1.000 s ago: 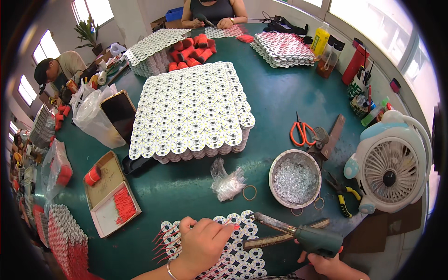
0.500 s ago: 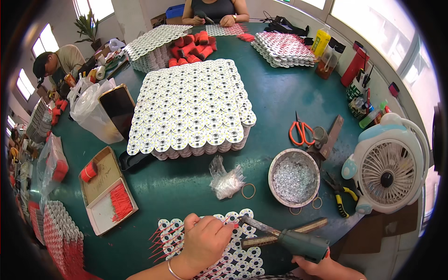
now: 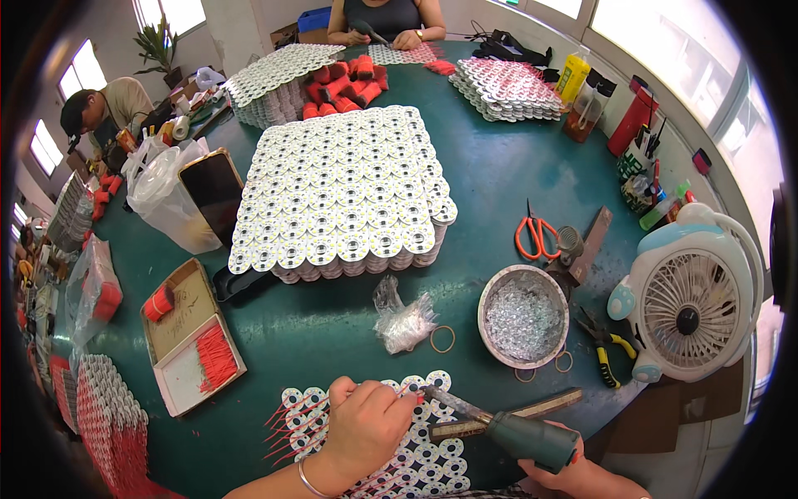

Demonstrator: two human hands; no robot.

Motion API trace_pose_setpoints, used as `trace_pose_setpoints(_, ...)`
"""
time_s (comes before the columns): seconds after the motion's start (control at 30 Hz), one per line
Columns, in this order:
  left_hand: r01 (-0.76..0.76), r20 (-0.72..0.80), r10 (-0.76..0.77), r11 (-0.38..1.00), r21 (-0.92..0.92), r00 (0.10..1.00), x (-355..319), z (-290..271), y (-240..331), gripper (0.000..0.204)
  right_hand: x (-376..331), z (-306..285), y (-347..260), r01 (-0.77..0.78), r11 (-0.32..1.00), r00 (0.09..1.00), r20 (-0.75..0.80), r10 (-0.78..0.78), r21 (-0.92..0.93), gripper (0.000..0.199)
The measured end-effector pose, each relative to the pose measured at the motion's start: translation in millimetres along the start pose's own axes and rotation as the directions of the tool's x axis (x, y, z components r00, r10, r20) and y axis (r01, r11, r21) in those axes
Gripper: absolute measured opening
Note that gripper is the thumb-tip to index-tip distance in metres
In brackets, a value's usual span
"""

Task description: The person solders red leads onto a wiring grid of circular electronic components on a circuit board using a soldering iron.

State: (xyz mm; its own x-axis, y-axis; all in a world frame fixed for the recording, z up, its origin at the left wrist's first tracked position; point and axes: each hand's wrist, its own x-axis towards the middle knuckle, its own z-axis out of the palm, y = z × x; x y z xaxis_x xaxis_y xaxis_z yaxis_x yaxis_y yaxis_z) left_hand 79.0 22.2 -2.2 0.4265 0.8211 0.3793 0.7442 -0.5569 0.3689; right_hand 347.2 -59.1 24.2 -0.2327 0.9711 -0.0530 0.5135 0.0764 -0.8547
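Observation:
A panel of joined round white circuit boards (image 3: 432, 470) lies at the near edge of the table, with thin red wires (image 3: 287, 424) along its left side. My left hand (image 3: 370, 424) rests on the panel, fingers closed in a pinch; what they hold is hidden at the fingertips. My right hand (image 3: 561, 470) grips a dark green soldering gun (image 3: 532, 441) from below. Its metal tip (image 3: 432, 392) points left and meets the panel right beside my left fingertips. Under the gun's barrel, a flat bar (image 3: 540, 407) lies slantwise across the panel.
A tall stack of board panels (image 3: 332, 191) stands mid-table. Nearby are a bowl of clear pieces (image 3: 524, 359), a box with red wires (image 3: 170, 391), a plastic bag (image 3: 406, 324), orange scissors (image 3: 536, 237), pliers (image 3: 611, 353) and a fan (image 3: 690, 299). A co-worker (image 3: 386, 21) sits opposite.
The soldering gun's body and my right hand have shifted slightly left. The tip stays beside my left fingertips, and my left hand has barely moved.

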Motion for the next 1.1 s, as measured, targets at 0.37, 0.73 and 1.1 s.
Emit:
trace_pose_setpoints(0.37,-0.023,-0.027,0.023,1.000,0.022,0.999,-4,-1,-3,0.017,-6,-6,1,-0.104,0.873,0.989,-0.044,0.142,0.476,0.052)
trace_pose_setpoints(0.73,0.005,0.000,-0.005,0.995,0.103,1.000,-23,-10,10,0.012,-11,-16,12,-0.220,0.903,0.974,0.135,0.182,0.368,0.045)
trace_pose_setpoints(1.1,-0.026,0.003,0.026,0.993,0.117,1.000,-25,-4,5,0.018,-2,-10,-2,-0.276,0.913,0.957,0.172,0.233,0.299,0.035)
